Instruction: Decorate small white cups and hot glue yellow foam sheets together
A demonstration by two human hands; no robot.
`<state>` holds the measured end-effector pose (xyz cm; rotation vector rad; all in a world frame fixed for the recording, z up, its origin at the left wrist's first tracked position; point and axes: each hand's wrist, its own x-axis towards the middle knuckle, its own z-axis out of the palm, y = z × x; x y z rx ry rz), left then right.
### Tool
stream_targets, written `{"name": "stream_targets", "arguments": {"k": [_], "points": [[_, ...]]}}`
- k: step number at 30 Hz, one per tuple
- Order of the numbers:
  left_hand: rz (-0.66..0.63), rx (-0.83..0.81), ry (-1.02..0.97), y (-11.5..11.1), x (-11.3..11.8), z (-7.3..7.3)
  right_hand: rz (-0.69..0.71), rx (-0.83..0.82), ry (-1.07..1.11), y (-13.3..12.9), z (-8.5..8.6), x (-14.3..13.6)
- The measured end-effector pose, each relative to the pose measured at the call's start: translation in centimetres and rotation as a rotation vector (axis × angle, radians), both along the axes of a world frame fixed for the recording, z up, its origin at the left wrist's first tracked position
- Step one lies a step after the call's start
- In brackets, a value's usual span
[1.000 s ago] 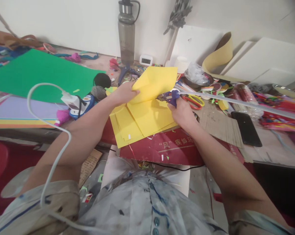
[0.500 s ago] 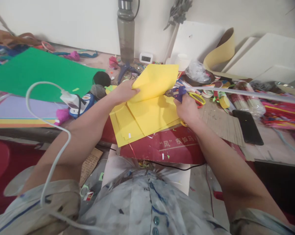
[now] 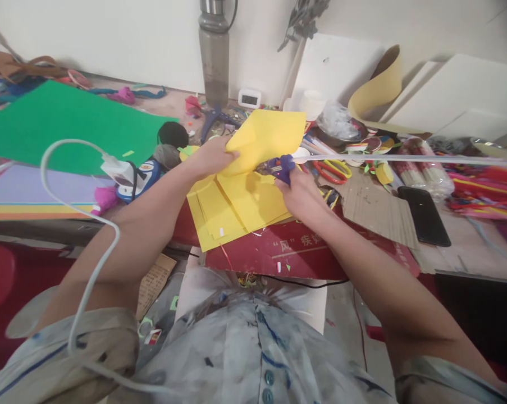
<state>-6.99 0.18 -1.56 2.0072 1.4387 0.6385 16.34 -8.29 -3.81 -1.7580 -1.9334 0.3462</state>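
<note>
On our tabletop [image 3: 474,249], at the near side, lies a yellow stack [image 3: 257,207]; over it, our left grip [image 3: 213,155] pinches a raised sheet [image 3: 270,134]. Our right grip [image 3: 304,193] clasps the blue glue gun [image 3: 282,168] — a loosened pinch could drop paper onto its nozzle [image 3: 263,168], smearing glue.

This looks like a craft room or a little workshop where things are made from paper. A messy table [image 3: 467,241] goes across the frame. A big green sheet [image 3: 68,126] is at the left, and yellow paper [image 3: 257,206] is in the middle, under a blue glue gun [image 3: 282,169]. At the right are scissors [image 3: 336,180], torn-looking cardboard [image 3: 375,209] and bright craft sticks [image 3: 480,197]. White boards [image 3: 472,92] lean at the upper right. Paper scraps [image 3: 174,303] dot the floor [image 3: 341,331].
</note>
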Motion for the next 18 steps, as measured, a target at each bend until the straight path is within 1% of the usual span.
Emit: {"name": "stream_targets", "arguments": {"k": [2, 5, 7, 9, 11, 13, 15, 18], "points": [[0.005, -0.005, -0.003, -0.1, 0.0, 0.0, 0.016, 0.006, -0.001, -0.2, 0.1, -0.4], [0.004, 0.0, 0.016, -0.2, 0.1, 0.2, -0.067, -0.002, -0.034, -0.1, 0.2, -0.4], [0.019, 0.025, 0.046, -0.2, 0.2, 0.2, -0.091, -0.013, -0.047, -0.1, 0.3, -0.5], [0.047, 0.056, 0.084, -0.1, 0.2, 0.2, -0.063, -0.023, -0.05, -0.3, 0.3, -1.0], [0.07, 0.078, 0.11, 0.0, 0.2, 0.1, -0.005, -0.043, -0.045, -0.6, 0.3, -1.7], [0.076, 0.084, 0.107, -0.1, 0.2, 0.1, 0.038, -0.065, -0.035, -0.9, 0.4, -2.1], [0.08, 0.078, 0.092, -0.3, 0.2, 0.3, 0.026, -0.067, -0.031, -0.9, 0.4, -2.0], [0.092, 0.053, 0.074, -0.6, 0.2, 0.7, -0.043, -0.046, -0.03, -0.7, 0.6, -1.7]]}}
